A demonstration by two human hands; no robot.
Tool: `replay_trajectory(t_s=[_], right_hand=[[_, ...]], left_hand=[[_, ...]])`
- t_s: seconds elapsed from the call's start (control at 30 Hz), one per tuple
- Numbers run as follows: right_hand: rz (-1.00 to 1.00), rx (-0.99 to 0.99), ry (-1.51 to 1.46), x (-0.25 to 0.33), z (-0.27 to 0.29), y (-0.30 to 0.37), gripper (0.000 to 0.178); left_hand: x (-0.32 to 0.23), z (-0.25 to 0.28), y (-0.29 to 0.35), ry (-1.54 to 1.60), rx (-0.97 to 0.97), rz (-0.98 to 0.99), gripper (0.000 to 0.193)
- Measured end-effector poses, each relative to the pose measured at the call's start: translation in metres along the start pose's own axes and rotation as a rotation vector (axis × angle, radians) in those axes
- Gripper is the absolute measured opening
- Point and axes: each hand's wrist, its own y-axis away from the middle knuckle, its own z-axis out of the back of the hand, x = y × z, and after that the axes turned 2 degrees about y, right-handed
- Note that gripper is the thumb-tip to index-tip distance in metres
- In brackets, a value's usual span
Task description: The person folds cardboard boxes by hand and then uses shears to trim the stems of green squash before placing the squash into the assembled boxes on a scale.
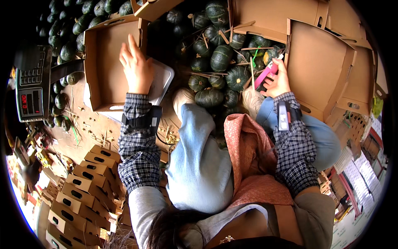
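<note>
My left hand [137, 70] is open, fingers spread, above the right side of a shallow cardboard box [103, 54]. No pumpkin shows in this box, which rests over the pale platform [165, 79] of a scale. In my right hand [279, 84] is a slim pink tool [263, 76] with a pale tip; its exact kind is hard to make out. Dark green pumpkins [222, 58] lie heaped in front of my knees, between the two hands. Just right of my right hand leans another shallow cardboard box [311, 66].
A scale display [31, 101] with keypad stands at the left. More pumpkins [83, 23] are piled at the far left. Stacked cardboard boxes [76, 193] fill the lower left. Further cardboard [277, 14] lies at the far right. Dry stem bits [93, 124] litter the floor.
</note>
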Motion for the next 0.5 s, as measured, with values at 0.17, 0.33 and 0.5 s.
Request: replay_trajectory(t_s=[0.17, 0.33, 0.5], right_hand=[[-0.068, 0.425, 0.093, -0.021, 0.015, 0.049, 0.061], [0.049, 0.698, 0.173, -0.055, 0.003, 0.062, 0.037], [0.272, 0.661, 0.579, -0.072, -0.078, 0.032, 0.027]], left_hand=[[0.044, 0.037, 0.082, 0.028, 0.265, 0.16, 0.043], [0.036, 0.073, 0.149, 0.262, 0.446, 0.203, 0.047], [0.023, 0.097, 0.163, 0.142, 0.358, 0.236, 0.085]])
